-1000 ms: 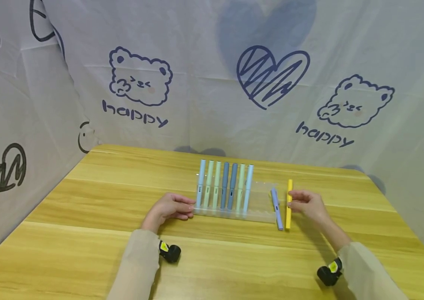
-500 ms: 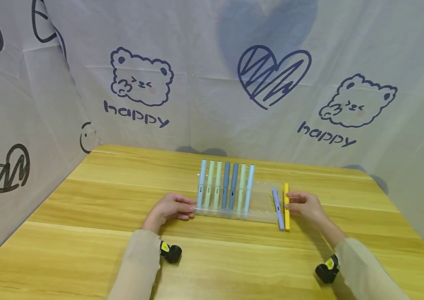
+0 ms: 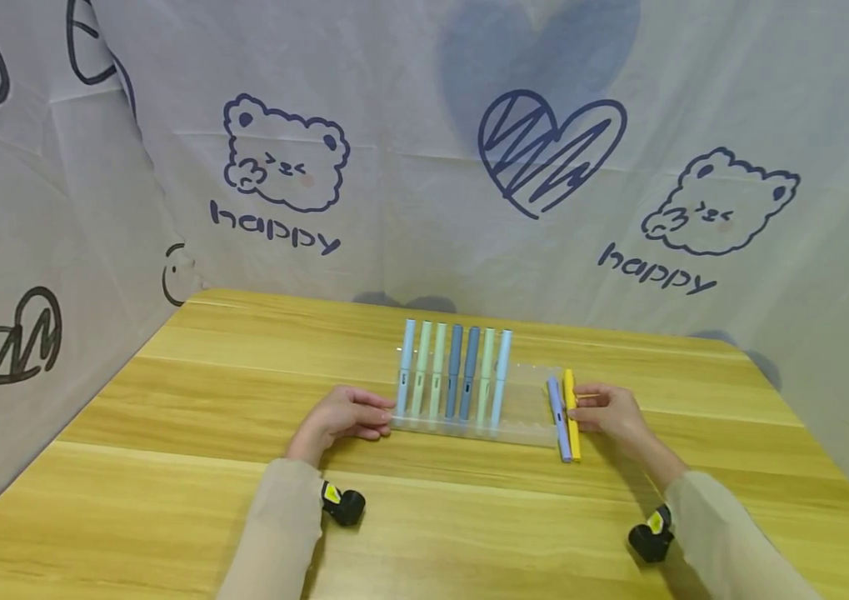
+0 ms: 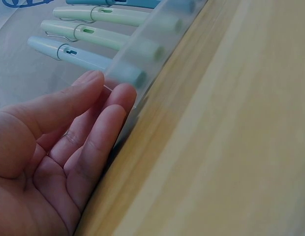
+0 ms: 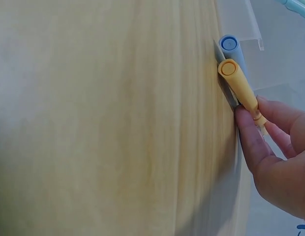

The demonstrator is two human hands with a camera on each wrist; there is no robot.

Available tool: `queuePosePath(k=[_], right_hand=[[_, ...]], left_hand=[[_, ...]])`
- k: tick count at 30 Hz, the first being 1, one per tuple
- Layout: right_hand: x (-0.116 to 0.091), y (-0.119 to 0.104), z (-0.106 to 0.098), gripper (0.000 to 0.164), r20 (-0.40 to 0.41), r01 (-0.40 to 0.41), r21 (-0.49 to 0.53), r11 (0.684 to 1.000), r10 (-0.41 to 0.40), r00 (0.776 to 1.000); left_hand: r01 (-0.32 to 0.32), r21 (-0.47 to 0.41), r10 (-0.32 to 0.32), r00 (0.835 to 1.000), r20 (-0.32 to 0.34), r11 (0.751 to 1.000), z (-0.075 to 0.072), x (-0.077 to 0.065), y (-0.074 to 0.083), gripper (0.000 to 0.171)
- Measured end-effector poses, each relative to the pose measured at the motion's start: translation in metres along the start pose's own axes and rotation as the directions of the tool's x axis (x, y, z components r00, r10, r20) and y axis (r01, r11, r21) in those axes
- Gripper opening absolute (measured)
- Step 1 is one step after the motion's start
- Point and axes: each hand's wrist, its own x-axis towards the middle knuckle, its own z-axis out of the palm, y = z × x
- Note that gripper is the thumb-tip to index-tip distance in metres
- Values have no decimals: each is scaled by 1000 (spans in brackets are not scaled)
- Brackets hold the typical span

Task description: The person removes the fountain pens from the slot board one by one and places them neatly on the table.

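A clear plastic pen holder [image 3: 527,400] stands on the table with a row of capped pens upright in its left and middle part: light blue, pale green and dark blue. My left hand [image 3: 343,414] pinches the holder's left end between thumb and fingers, close to a light blue pen [image 4: 83,58]. At the other end, my right hand [image 3: 611,410] pinches a yellow pen [image 3: 574,438], its thumb and fingertips around the barrel in the right wrist view. Right beside it, a lavender pen [image 3: 559,423] leans at a slight tilt, overlapping the holder's right edge.
The wood-grain table [image 3: 439,525] extends around the holder. A pale cloth [image 3: 409,242] with bear and heart drawings hangs behind and along the sides. Each wrist carries a small black camera, one near the left sleeve [image 3: 274,508].
My right hand has moved left with the yellow pen, closing the gap to the lavender pen, and the yellow pen now tilts slightly. The left hand keeps its grip on the holder.
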Motion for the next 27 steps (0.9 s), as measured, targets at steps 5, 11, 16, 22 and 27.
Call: queuePosePath(k=[5, 11, 16, 22, 27], right_hand=[[1, -1, 1, 44, -23, -35, -18, 999, 35, 999], [0, -1, 2, 43, -43, -51, -29, 998, 50, 998], [-1, -3, 3, 41, -61, -52, -39, 998, 49, 997], [-2, -6, 5, 39, -79, -55, -43, 998, 51, 996], [-2, -5, 4, 38, -75, -52, -43, 998, 49, 996]], left_hand=[[2, -1, -2, 1000, -3, 1000, 0, 0, 0, 31], [-1, -1, 1, 1000, -6, 1000, 0, 0, -1, 31], [-2, 0, 2, 1000, -13, 1000, 0, 1, -1, 30], [5, -3, -5, 1000, -14, 1000, 1, 0, -1, 30], [6, -5, -6, 1000, -10, 1000, 1, 0, 0, 30]])
